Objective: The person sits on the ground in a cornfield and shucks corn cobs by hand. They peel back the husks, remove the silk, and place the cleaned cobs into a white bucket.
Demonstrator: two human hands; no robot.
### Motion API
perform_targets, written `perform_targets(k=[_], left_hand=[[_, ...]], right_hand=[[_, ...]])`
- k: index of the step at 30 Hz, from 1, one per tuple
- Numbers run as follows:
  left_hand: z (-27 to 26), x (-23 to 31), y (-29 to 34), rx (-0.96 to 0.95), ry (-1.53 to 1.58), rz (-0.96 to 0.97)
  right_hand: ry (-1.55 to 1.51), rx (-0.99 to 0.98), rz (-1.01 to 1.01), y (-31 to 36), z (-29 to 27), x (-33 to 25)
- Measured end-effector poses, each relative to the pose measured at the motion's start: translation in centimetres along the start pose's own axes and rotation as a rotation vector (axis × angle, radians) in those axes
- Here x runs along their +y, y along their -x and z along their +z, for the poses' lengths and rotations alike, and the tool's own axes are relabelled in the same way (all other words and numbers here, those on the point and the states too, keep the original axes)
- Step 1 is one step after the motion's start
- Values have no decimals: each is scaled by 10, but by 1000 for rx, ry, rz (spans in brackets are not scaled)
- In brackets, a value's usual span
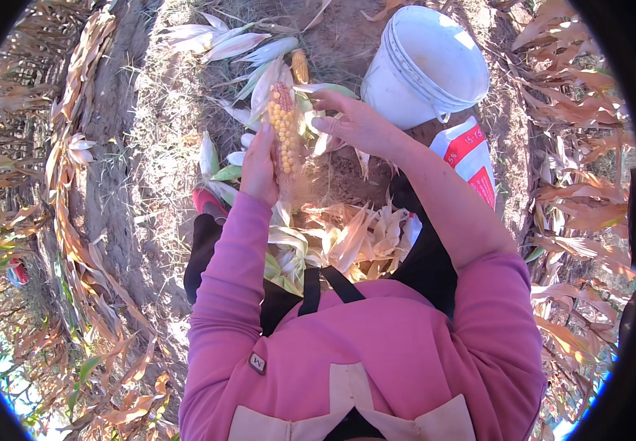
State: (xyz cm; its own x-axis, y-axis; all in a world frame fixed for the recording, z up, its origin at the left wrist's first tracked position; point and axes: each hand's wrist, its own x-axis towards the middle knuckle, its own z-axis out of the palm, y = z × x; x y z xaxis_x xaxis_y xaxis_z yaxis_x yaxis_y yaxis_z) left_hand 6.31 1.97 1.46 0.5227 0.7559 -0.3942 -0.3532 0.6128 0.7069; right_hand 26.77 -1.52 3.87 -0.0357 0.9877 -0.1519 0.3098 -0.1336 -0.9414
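Note:
An ear of corn (283,136) stands nearly upright in my left hand (258,170), which grips it by its lower left side. Yellow kernels cover much of the ear; bare reddish cob shows near its top and along one edge. To the right of it hovers my right hand (356,123), fingers apart and holding nothing, with the fingertips a little away from the kernels. Pale peeled husks (263,88) lie behind the ear, and another, darker yellow ear (300,66) rests on the ground just beyond them.
A white bucket (399,88) leans at the far right, and a white and red printed bag (472,158) lies below it. Dry husks (354,239) are heaped between my legs. Rows of dry corn plants (86,154) run along the left, with more leaves (586,195) at the right.

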Motion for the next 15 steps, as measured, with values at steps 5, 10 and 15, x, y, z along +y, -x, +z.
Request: perform_targets(k=[5, 10, 15], left_hand=[[15, -4, 10, -157, -139, -6], [17, -2, 11, -137, -78, -27], [1, -3, 5, -66, 6, -5]], right_hand=[[-6, -175, 116, 0, 4, -23], [-24, -212, 95, 3, 2, -21], [61, -159, -66, 8, 12, -17]])
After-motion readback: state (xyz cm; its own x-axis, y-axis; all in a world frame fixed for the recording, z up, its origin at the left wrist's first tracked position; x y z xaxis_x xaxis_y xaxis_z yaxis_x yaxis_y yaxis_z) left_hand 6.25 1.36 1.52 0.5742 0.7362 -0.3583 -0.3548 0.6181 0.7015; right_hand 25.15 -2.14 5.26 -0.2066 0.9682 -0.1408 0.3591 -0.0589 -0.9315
